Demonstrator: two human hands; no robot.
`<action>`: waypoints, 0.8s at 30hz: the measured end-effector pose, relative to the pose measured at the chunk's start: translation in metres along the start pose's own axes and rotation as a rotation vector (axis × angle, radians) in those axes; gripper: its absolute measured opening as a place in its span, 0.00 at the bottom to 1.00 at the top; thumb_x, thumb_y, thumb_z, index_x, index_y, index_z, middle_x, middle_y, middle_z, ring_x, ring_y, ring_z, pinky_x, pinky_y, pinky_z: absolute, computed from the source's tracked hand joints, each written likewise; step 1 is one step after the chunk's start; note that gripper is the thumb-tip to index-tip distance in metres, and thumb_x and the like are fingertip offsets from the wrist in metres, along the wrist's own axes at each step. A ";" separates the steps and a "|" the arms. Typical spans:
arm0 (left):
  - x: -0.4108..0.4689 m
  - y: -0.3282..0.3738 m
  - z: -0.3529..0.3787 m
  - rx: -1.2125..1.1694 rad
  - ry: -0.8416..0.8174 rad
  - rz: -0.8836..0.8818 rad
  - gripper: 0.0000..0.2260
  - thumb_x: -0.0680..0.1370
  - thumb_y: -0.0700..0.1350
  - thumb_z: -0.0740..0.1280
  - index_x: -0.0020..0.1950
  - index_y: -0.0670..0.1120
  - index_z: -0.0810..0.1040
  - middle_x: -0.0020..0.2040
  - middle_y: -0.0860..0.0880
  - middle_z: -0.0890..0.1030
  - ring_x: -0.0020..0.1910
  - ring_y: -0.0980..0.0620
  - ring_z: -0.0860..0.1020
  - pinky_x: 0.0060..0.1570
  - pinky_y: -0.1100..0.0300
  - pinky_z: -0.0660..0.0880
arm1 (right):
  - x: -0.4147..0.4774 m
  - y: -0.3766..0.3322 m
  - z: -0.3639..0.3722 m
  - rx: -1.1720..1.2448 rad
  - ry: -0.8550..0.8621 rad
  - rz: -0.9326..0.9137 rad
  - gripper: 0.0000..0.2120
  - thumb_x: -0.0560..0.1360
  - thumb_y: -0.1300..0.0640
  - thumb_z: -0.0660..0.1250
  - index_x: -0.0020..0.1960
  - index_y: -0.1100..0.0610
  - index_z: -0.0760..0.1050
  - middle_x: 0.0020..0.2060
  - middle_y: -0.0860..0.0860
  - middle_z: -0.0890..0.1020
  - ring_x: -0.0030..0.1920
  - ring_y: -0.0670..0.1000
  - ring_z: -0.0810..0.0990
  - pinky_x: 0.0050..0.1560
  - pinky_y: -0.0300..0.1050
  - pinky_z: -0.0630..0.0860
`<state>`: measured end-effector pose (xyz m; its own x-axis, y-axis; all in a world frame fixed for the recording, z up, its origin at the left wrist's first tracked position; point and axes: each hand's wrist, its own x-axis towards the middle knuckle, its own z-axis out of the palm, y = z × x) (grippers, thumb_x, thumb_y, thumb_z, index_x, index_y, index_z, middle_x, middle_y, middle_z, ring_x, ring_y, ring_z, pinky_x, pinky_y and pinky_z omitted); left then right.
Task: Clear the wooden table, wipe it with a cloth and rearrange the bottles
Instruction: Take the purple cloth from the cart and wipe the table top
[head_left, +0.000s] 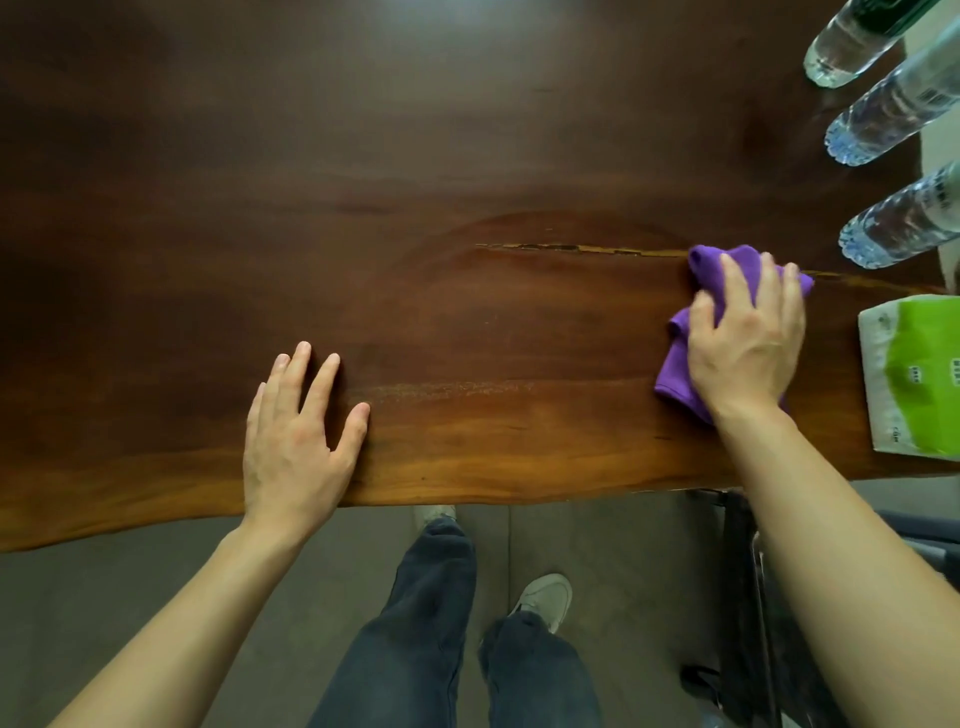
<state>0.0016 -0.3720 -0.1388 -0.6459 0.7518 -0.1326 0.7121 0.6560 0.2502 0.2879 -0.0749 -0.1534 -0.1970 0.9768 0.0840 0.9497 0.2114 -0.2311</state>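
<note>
A dark wooden table fills the upper view. My right hand presses a crumpled purple cloth onto the table at the right, fingers spread over it. My left hand lies flat and open on the table near its front edge, holding nothing. Three clear plastic water bottles stand along the right edge: one at the far corner, one in the middle, one nearest, just beyond the cloth.
A green and white tissue pack lies on the table right of the cloth. A long crack runs across the wood. Below the table edge are a grey floor, my legs and shoes, and a dark chair at the right.
</note>
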 end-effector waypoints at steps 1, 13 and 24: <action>0.000 0.000 0.000 -0.003 0.000 0.001 0.29 0.81 0.60 0.58 0.79 0.48 0.65 0.81 0.46 0.59 0.81 0.46 0.54 0.78 0.45 0.55 | -0.007 0.007 -0.001 0.005 0.010 0.023 0.24 0.83 0.46 0.55 0.76 0.54 0.66 0.78 0.59 0.64 0.79 0.62 0.57 0.78 0.59 0.57; -0.002 -0.005 -0.005 -0.102 -0.037 -0.003 0.28 0.82 0.54 0.62 0.80 0.46 0.62 0.82 0.48 0.57 0.82 0.51 0.51 0.79 0.49 0.51 | -0.106 -0.082 0.011 0.188 -0.023 -0.192 0.22 0.80 0.53 0.62 0.73 0.58 0.72 0.76 0.61 0.67 0.78 0.63 0.61 0.77 0.58 0.59; -0.002 -0.014 -0.003 -0.162 -0.034 0.028 0.26 0.81 0.40 0.65 0.78 0.41 0.65 0.81 0.44 0.61 0.81 0.48 0.55 0.78 0.46 0.57 | -0.185 -0.215 0.045 0.260 -0.234 -0.732 0.22 0.83 0.53 0.58 0.75 0.55 0.69 0.78 0.60 0.65 0.80 0.61 0.56 0.78 0.60 0.58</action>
<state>-0.0084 -0.3830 -0.1393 -0.6151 0.7730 -0.1552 0.6740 0.6177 0.4053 0.1098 -0.2999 -0.1626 -0.8197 0.5634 0.1033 0.4787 0.7729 -0.4164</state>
